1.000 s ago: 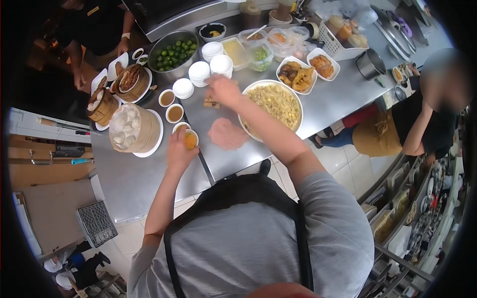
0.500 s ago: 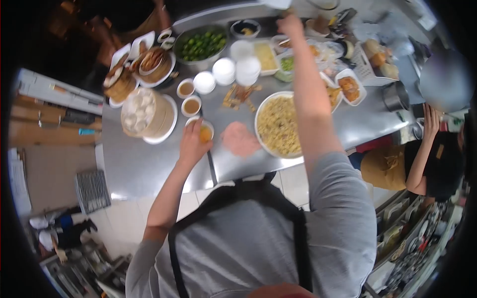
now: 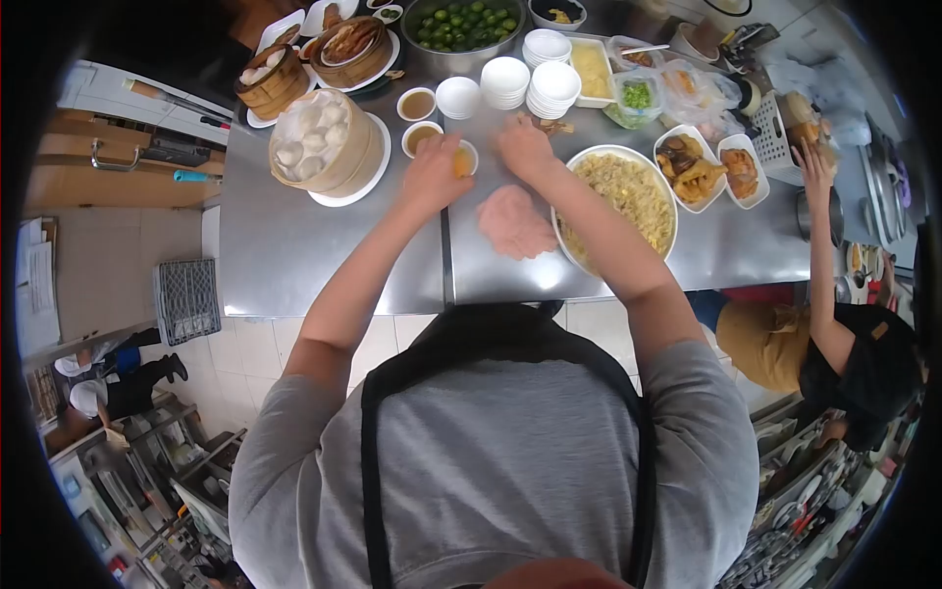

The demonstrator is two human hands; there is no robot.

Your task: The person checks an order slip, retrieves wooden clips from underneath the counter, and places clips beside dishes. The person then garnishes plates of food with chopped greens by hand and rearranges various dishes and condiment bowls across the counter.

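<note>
Head view: two hands (image 3: 430, 179) near three filled cups (image 3: 417, 104).

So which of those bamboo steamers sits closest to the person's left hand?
The biggest steamer, heaped with white buns; the other two stand farther back.

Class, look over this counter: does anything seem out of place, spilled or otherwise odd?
A crumpled pink item, perhaps cloth or plastic, lies loose beside the bowl of rice, unlike the neatly stacked white dishes. Brown pieces lie loose near the right hand. I see no clear spill.
</note>
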